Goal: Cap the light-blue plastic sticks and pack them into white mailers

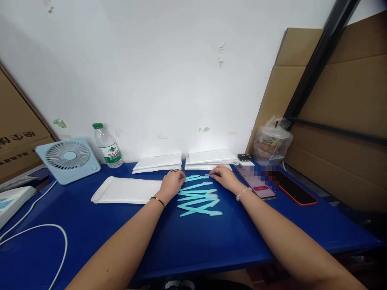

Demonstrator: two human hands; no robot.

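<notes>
Several thin turquoise plastic sticks (198, 197) lie in a loose pile on the blue table (193, 237). My left hand (171, 183) rests at the left end of the farthest sticks, fingers curled, touching their tips. At the right end of the top stick, my right hand (222, 176) pinches it with its fingertips. Both forearms stretch over the table toward the pile.
A white padded envelope (127, 190) lies left of the pile, and two stacks of white envelopes (159, 162) sit by the wall. Two phones (256, 183) lie to the right, with a bagged cup (272, 143) behind. A small fan (69, 158), water bottle (107, 146) and white cable (45, 229) occupy the left.
</notes>
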